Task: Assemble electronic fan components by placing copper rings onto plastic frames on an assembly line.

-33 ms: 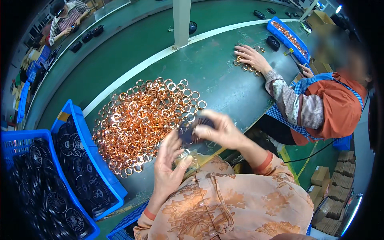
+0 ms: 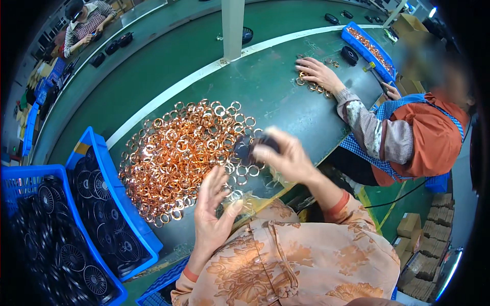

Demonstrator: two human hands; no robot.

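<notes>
My right hand (image 2: 287, 156), blurred by motion, grips a dark round plastic piece (image 2: 244, 149) between thumb and fingers, over the right edge of a pile of shiny copper-coloured rings (image 2: 178, 153). My left hand (image 2: 212, 214) holds nothing; its fingers point up and the thumb stands apart, just in front of the pile. Between the two hands a few loose rings (image 2: 236, 195) lie by the table's front edge, next to a crumpled clear plastic bag (image 2: 250, 204).
Two blue crates (image 2: 115, 173) of black spoked discs (image 2: 73, 257) stand at left. On the right, a co-worker's hand (image 2: 319, 74) rests by several rings, near a black round part (image 2: 349, 55) and a blue tray (image 2: 375, 64) of rings. A pale post (image 2: 232, 30) rises beyond the table.
My right hand has shifted slightly to the right with the dark piece, away from my left hand. The left hand has hardly moved.
</notes>
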